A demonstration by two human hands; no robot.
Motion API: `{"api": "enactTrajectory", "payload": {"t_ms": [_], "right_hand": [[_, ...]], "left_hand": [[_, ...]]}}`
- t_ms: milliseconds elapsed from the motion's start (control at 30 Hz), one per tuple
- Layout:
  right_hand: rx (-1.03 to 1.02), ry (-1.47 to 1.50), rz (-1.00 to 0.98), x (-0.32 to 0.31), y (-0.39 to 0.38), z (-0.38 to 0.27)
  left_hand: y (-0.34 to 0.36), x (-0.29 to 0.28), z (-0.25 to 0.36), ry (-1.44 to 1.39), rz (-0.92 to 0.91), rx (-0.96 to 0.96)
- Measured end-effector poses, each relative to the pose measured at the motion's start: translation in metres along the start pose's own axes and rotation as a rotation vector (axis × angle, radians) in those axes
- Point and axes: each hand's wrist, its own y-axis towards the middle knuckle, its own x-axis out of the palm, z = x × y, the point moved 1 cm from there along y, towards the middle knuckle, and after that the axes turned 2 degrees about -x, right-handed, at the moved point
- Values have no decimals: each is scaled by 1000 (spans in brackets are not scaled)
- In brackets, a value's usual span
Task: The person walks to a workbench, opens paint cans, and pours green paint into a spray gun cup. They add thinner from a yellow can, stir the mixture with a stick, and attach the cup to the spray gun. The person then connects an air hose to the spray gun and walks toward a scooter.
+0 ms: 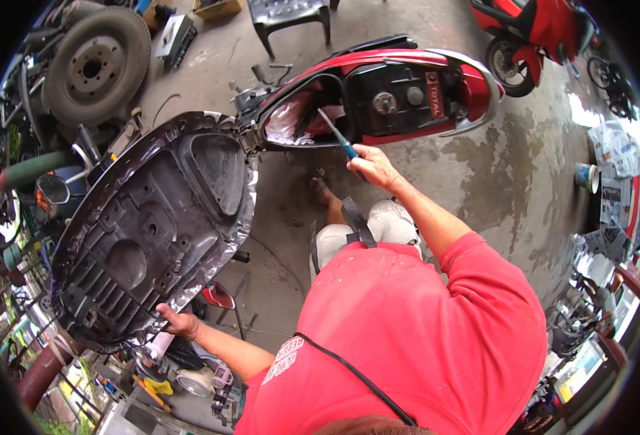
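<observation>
A scooter seat [128, 264] is tipped up on its hinge [250, 138], its black ribbed plastic underside facing me and its cover edge crinkled. My left hand [180, 323] grips the seat's lower edge, thumb on the near side and the other fingers mostly hidden behind. In my right hand [375, 167] is a screwdriver [340, 135] with a blue handle. Its shaft points up and left over the open storage bay [326, 109] of the red scooter body [400, 56], where pale crumpled material [289, 122] lies. Beside the bay sits a black tank [385, 103] with a round cap.
A large wheel [97, 67] leans at the upper left beside a metal box [175, 42]. A black plastic chair [288, 16] stands beyond the scooter. Another red scooter [526, 36] is parked at the upper right. Stained concrete floor [505, 163] spreads to the right.
</observation>
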Motion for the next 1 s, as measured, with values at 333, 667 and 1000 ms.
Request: {"api": "enactTrajectory", "payload": {"t_ms": [333, 667, 1000], "right_hand": [[-396, -561, 441, -118, -247, -70], [330, -655, 534, -267, -517, 132], [1226, 651, 1513, -179, -846, 274]], "left_hand": [[-32, 115, 330, -139, -299, 1001], [-370, 511, 426, 437, -1148, 1420], [-506, 724, 267, 1754, -1721, 1601]]}}
